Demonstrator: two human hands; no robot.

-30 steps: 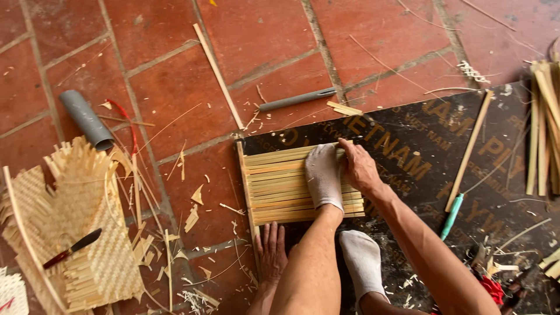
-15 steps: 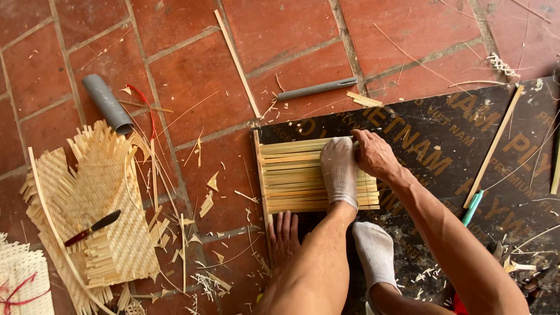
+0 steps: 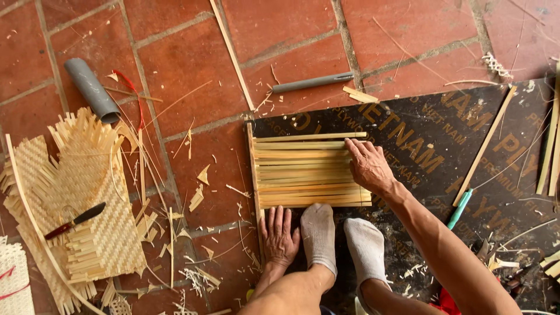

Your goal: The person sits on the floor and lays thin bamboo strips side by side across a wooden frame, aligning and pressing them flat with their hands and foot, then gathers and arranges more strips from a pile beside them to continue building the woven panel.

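A row of flat bamboo strips (image 3: 303, 170) lies side by side on a dark plywood board (image 3: 443, 146), crossed at the left end by one upright strip (image 3: 252, 169). My right hand (image 3: 366, 165) presses flat on the strips' right ends, holding nothing. My left hand (image 3: 279, 235) rests palm down, fingers spread, on the board's edge just below the strips. Two feet in white socks (image 3: 341, 239) sit beside it, toes touching the lowest strip.
A woven bamboo mat (image 3: 76, 204) with a knife (image 3: 74, 220) on it lies at left. A grey tube (image 3: 91, 88), a grey rod (image 3: 312, 82), a long strip (image 3: 231, 53), shavings, a teal pen (image 3: 459, 207) and more strips (image 3: 548, 157) lie around on the red tile floor.
The socked foot has slid off the strips down to their lower edge. My right hand has moved onto the strips' right ends. The view has shifted so the strips sit further left and lower.
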